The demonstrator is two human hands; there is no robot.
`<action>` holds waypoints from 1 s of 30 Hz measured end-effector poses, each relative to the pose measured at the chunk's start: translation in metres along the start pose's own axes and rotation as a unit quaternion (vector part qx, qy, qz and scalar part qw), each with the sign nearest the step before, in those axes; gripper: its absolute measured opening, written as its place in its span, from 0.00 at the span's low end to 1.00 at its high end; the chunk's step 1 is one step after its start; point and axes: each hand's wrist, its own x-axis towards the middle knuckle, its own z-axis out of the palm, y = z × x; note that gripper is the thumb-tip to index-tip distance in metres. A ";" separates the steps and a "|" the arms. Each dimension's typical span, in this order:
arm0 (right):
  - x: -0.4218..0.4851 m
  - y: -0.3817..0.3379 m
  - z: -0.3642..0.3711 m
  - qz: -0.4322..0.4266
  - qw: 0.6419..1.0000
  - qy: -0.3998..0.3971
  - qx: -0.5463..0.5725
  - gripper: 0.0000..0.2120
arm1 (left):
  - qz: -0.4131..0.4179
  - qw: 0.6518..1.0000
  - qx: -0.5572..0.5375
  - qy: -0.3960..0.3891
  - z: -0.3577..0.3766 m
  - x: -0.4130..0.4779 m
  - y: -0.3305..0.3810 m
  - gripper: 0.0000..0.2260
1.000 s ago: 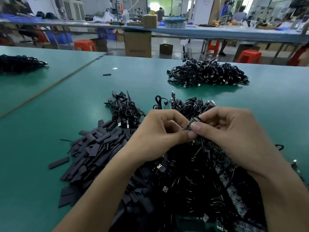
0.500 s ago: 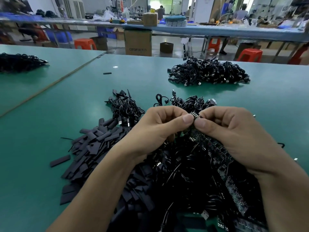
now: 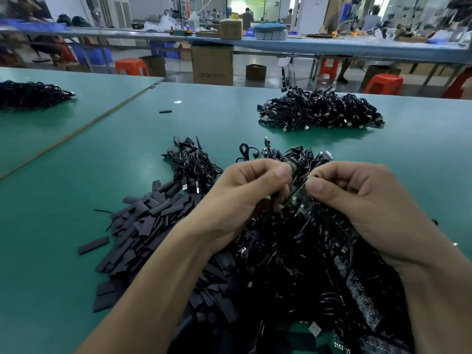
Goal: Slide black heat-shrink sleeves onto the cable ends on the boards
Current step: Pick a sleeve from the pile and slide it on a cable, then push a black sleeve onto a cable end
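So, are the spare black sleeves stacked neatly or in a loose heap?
Loose heap: the sleeves lie flat at mixed angles beside the left hand, some strays apart.

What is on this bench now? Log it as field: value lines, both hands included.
left hand: pinches small board, upper end
right hand: pinches same board
sleeve on board: cannot tell
loose sleeves: pile left of the hands
boards and cables: heap under the hands
far cable heap: beyond, right
table: green
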 end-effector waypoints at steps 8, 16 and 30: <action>-0.004 0.008 0.002 0.163 0.900 0.164 -0.368 0.01 | 0.132 0.953 -0.094 0.257 -0.018 -0.004 0.029 0.09; -0.004 -0.015 0.050 0.019 0.898 0.096 -0.429 0.14 | 0.151 0.902 0.117 0.387 -0.026 -0.004 0.032 0.08; 0.010 0.022 0.122 -0.065 0.834 -0.213 -0.505 0.14 | 0.083 0.924 0.154 0.340 -0.029 -0.001 0.029 0.04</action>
